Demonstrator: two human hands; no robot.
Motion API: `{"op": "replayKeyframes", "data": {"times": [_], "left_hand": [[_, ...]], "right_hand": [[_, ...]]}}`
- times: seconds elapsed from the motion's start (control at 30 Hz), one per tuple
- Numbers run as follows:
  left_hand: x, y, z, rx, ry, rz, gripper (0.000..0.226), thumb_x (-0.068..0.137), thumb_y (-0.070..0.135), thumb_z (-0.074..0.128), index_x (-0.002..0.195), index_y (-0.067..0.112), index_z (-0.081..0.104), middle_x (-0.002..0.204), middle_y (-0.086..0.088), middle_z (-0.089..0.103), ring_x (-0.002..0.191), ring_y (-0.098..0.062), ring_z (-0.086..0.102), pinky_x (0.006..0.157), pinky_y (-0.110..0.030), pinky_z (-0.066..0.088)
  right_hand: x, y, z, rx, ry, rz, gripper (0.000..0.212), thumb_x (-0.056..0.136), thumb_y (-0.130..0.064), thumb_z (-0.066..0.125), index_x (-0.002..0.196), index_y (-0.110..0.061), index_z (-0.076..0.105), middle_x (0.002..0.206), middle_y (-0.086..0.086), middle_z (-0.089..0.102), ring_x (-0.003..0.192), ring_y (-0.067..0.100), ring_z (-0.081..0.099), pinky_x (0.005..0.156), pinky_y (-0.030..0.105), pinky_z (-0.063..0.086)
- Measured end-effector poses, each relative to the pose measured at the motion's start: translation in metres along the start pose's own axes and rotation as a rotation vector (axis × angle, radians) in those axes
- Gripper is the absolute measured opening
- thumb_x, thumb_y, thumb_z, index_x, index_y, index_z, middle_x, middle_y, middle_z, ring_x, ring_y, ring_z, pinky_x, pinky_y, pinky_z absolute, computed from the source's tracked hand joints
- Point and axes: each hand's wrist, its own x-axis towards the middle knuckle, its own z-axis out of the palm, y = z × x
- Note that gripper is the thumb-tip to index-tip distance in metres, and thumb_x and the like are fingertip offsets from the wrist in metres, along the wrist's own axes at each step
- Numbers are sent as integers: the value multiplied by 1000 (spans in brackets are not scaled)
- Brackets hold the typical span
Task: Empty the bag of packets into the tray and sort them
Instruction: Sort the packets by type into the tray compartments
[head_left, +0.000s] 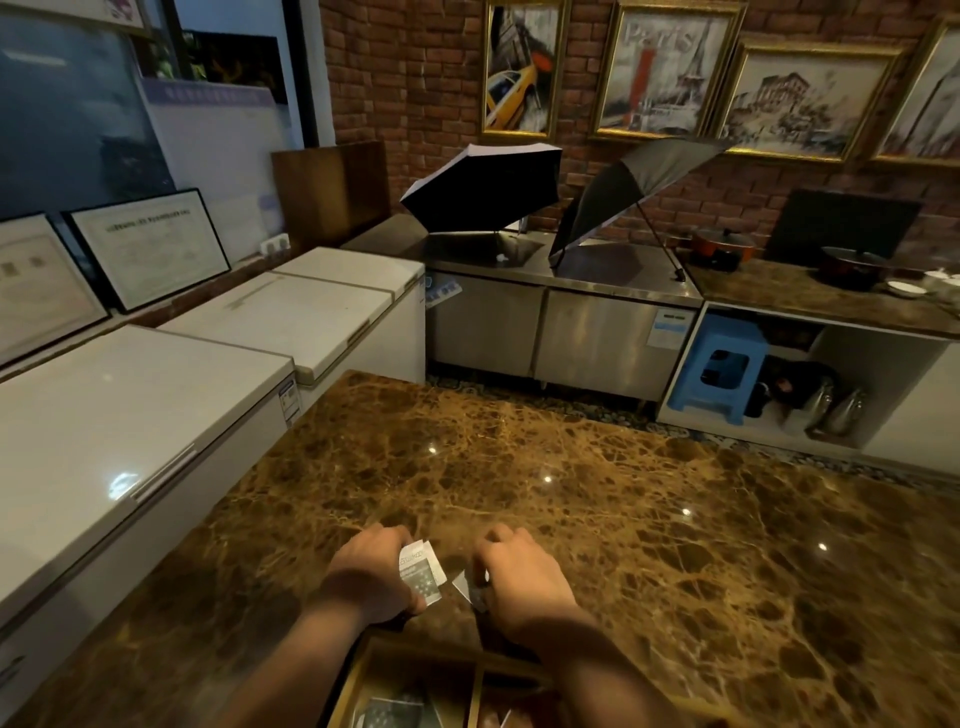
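Observation:
My left hand (371, 569) grips a small stack of white printed packets (422, 571) above the brown marble counter. My right hand (522, 577) is closed on a thin grey packet (467, 587), only its corner showing. Both hands hover just beyond the far edge of a wooden compartment tray (478, 670) at the bottom of the view. One more packet (387, 712) lies in the tray's left compartment. No bag is visible.
The marble counter (623, 493) stretches ahead and to the right. White chest freezers (130, 415) stand to the left. Beyond a floor gap are a steel cabinet with two open umbrellas (483, 192), a blue stool (719, 364) and pots.

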Motion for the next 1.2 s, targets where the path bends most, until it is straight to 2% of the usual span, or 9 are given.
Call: {"op": "replayKeyframes", "data": {"times": [0.2,0.37,0.57,0.67,0.77,0.87,1.0,1.1,1.2], "left_hand": [[-13,8,-11,-179,85,0,26,76,24,79,77,32,54,95,7,59,97,-18,57,75,-29,41],[-31,11,-26,-198,129,-12,19,81,32,75,95,30,62,98,7,63,88,-14,56,71,-26,41],[-60,13,-48,-312,43,6,26,77,29,82,95,26,63,99,2,70,91,-16,66,81,-32,55],[-81,14,-54,-449,-20,6,34,77,23,84,105,21,65,102,-1,69,95,-16,66,84,-31,54],[-102,12,-59,-681,-91,-16,40,77,12,83,112,16,64,107,-7,70,103,-26,67,93,-45,56],[-117,8,-66,-773,-101,-8,31,81,7,78,109,10,64,106,-14,70,98,-32,70,84,-46,60],[-128,2,-71,-703,-169,6,2,92,6,66,94,6,65,93,-17,70,74,-28,71,58,-32,60],[-132,-6,-65,-533,-185,38,15,91,7,63,77,12,67,80,-11,71,69,-27,70,59,-35,54],[-144,-7,-61,-332,-202,118,11,81,18,68,74,26,65,84,9,70,76,-5,67,67,-22,51]], "right_hand": [[-14,10,-1,241,68,149,37,88,-17,68,122,-26,55,125,-1,53,116,22,56,100,35,46],[-26,6,-12,427,89,261,9,92,-22,67,98,-28,63,100,-9,59,95,10,57,85,26,48],[-44,-17,-36,736,17,180,11,92,-20,69,82,-24,64,88,-6,68,68,1,66,53,10,49],[-54,-28,-39,624,19,125,11,93,-33,65,82,-33,63,99,-10,63,80,-1,58,57,9,45],[-64,-39,-40,700,-69,73,7,97,-33,61,94,-36,66,107,-5,69,95,12,68,81,28,60],[-75,-45,-43,811,-105,108,16,98,-23,60,103,-36,66,107,-4,72,88,14,74,74,27,62],[-89,-49,-42,844,-98,186,18,98,-17,60,104,-34,62,103,2,70,69,7,72,68,26,62],[-101,-47,-38,798,-23,213,12,95,-21,62,106,-27,64,102,5,70,74,10,72,69,30,63],[-111,-48,-35,781,23,254,19,92,-25,63,111,-24,64,105,4,68,88,19,72,73,34,64]]}}
